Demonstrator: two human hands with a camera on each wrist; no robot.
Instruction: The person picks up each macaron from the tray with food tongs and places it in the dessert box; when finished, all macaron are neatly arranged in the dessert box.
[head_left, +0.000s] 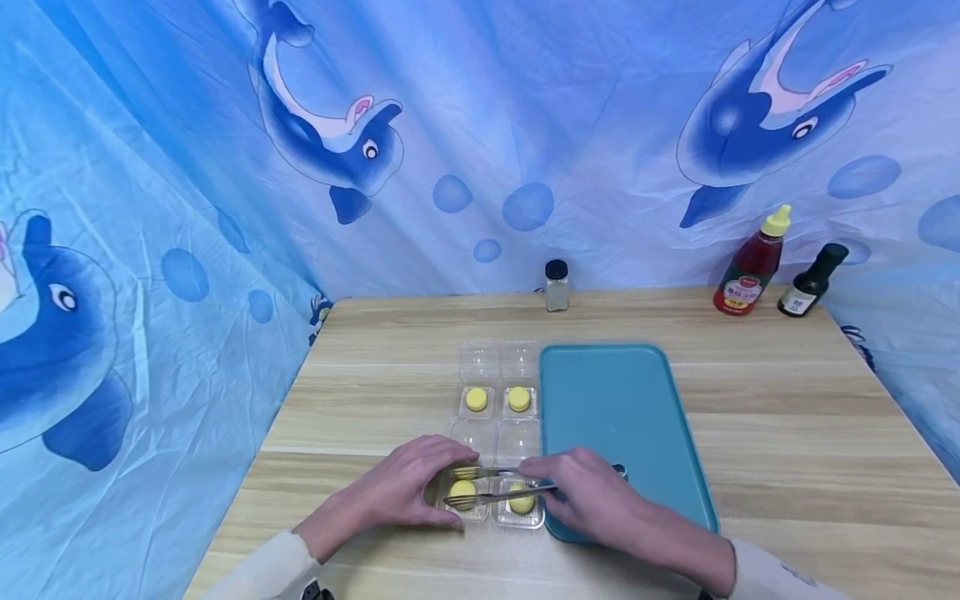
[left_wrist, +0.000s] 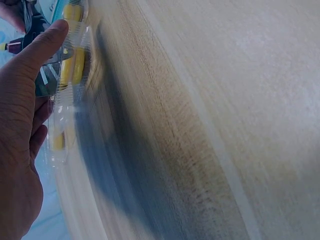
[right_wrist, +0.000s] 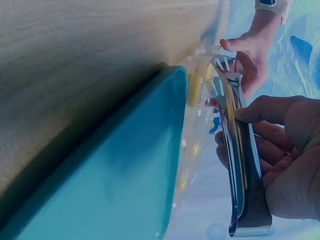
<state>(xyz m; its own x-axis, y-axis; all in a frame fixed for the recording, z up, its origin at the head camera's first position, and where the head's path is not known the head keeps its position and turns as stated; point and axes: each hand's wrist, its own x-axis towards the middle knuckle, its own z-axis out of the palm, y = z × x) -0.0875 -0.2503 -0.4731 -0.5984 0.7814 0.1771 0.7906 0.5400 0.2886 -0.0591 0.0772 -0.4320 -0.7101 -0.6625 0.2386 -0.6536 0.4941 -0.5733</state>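
My right hand (head_left: 596, 500) holds metal tongs (right_wrist: 252, 185), pinched between thumb and fingers. Their slotted tips reach left, on either side of a yellow macaron (head_left: 462, 489) in the front left clear plastic box (head_left: 477, 515). With its thumb at the near side and fingers at the far side, my left hand (head_left: 405, 483) grips that box's left end. In the left wrist view the thumb lies along the plastic rim, and the other fingers are partly hidden behind it. Another macaron (head_left: 521, 504) sits in the front right box (head_left: 528, 523), below the tongs.
Two more macarons sit in the back boxes (head_left: 489, 413), whose transparent lids (head_left: 480, 360) stand open. A blue tray (head_left: 611, 400) lies right of the boxes. Farther back are a black-capped jar (head_left: 557, 287), a red sauce bottle (head_left: 750, 267) and a dark bottle (head_left: 812, 283).
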